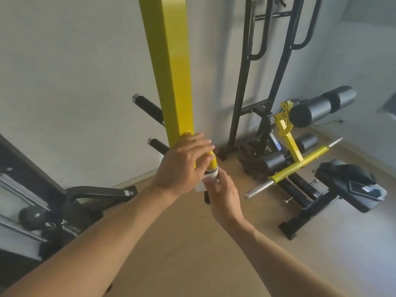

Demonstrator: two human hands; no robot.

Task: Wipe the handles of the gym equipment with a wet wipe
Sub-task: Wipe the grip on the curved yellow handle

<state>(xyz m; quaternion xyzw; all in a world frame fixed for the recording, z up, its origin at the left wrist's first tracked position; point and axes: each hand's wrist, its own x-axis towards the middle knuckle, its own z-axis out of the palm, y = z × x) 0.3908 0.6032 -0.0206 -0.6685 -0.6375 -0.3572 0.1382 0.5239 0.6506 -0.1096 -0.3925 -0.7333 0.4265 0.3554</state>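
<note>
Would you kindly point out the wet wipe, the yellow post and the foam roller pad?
wet wipe point(211, 175): head view, white fold wrapped round the handle.
yellow post point(171, 67): head view, front face, mid-height.
foam roller pad point(317, 109): head view, curved black side.

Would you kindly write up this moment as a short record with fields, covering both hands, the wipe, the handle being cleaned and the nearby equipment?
setting: room with pale walls and a tan floor
left hand: left hand rests against the yellow post, fingers spread
right hand: right hand at the white wet wipe
wipe: wrapped around the yellow handle near its end
untouched handles: two black pegs left of the post
right side: leg machine with black foam rollers; steel bar
</note>
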